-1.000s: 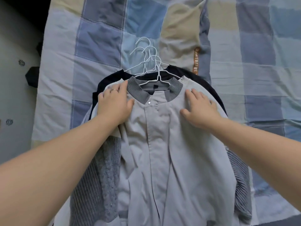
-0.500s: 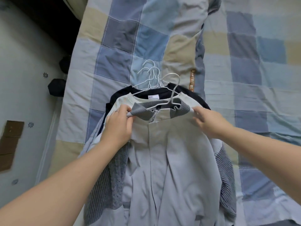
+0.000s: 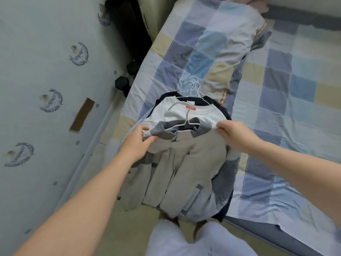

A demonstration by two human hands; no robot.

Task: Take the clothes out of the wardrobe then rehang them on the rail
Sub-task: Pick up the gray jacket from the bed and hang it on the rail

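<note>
A light grey jacket (image 3: 186,167) with a darker ribbed collar hangs from a white wire hanger (image 3: 186,120) over the bed's edge. My left hand (image 3: 137,143) pinches its left shoulder beside the collar. My right hand (image 3: 233,133) pinches its right shoulder. The jacket is lifted off a pile of clothes on the bed. Topmost in that pile lies a white top (image 3: 184,112) with a red label, over a dark navy garment (image 3: 206,101). Several white hanger hooks (image 3: 193,87) stick out past the pile. A grey knit piece (image 3: 226,182) shows at the pile's right side.
The bed carries a blue, grey and beige patchwork cover (image 3: 276,85). A pale wall with printed emblems (image 3: 36,89) runs along the left. Dark dumbbells (image 3: 122,83) lie on the floor in the gap by the wall. My legs in white trousers (image 3: 193,239) stand at the bed's foot.
Both hands went from lying flat on the jacket to pinching its shoulders and lifting it towards me. The white top underneath is now uncovered. The view has pulled back.
</note>
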